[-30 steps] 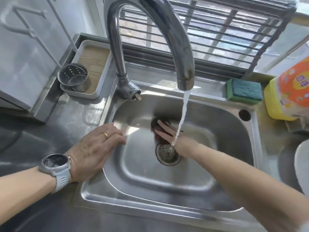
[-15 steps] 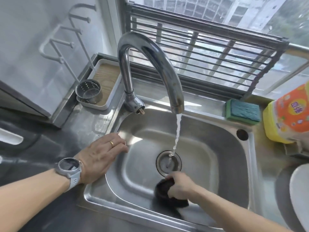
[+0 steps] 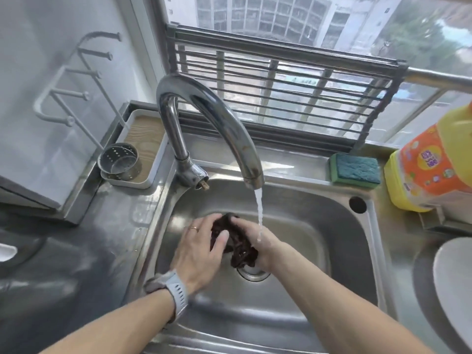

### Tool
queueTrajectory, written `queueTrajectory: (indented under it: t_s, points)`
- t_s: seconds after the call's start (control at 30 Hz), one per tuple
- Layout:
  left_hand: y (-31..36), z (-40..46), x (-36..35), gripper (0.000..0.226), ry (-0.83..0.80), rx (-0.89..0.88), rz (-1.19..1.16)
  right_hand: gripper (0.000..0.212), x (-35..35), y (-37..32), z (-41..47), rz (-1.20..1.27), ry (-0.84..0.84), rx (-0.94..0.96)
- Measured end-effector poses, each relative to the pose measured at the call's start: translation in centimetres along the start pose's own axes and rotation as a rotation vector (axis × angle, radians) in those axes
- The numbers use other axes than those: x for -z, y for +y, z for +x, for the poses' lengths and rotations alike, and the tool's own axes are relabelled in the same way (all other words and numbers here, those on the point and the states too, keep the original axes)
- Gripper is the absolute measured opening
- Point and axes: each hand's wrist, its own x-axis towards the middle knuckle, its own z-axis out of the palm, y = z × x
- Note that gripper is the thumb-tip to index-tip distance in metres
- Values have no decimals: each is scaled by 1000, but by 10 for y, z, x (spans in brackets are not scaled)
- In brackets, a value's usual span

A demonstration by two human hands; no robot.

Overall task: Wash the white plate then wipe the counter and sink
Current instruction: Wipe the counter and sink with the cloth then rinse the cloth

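Both hands meet over the sink [image 3: 332,238] drain: left hand [image 3: 198,254] and right hand [image 3: 258,241] each curl fingers round a dark cloth [image 3: 236,241], water [image 3: 259,213] running onto the right wrist.

Bright daylight from the window [image 3: 281,47] behind the sink [image 3: 293,302] throws glare across the steel basin and the faucet [image 3: 204,108], while wide-angle distortion bends the edges and motion blur softens the lower left counter [image 3: 51,277].
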Motion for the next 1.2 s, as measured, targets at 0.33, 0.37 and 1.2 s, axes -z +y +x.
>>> queueTrajectory:
  t_s: [0.33, 0.37, 1.2]
  points:
    - [56, 37, -27, 39, -369, 541, -997, 35, 17, -21, -45, -147, 381, 319]
    - [62, 35, -30, 39, -379, 596, -1095, 39, 11, -16, -42, -79, 403, 327]
    - [82, 18, -27, 46, -246, 423, -518, 26, -34, 24, -45, 477, 553, 160]
